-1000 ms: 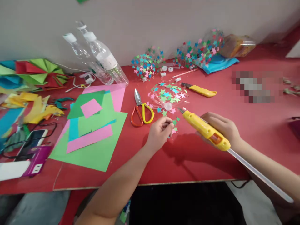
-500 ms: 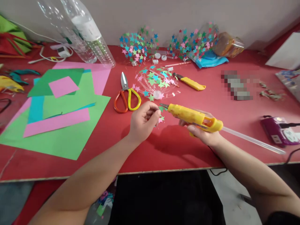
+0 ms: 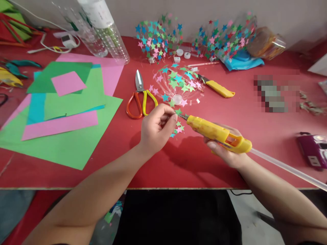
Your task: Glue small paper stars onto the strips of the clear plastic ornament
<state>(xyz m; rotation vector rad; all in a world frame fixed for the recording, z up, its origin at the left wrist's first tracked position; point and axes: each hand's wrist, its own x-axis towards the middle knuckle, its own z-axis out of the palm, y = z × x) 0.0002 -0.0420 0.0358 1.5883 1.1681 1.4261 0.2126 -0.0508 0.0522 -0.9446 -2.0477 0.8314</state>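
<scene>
The right hand [image 3: 227, 156] grips a yellow glue gun [image 3: 209, 131]; if its nozzle [image 3: 183, 116] slips, it could burn the left hand [image 3: 156, 127], seemingly pinching a green star [image 3: 178, 111].

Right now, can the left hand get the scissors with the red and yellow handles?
Probably yes. The scissors lie just beyond the left hand, and nothing seems to block them. Its fingers look pinched near the yellow glue gun, so they'd likely need to open first.

The light is moderate — a soft shadow lies on the middle of the counter [image 3: 278, 136]. Fine details are slightly blurred, the edges look stretched — one patch [image 3: 272, 95] at right is pixelated.
</scene>
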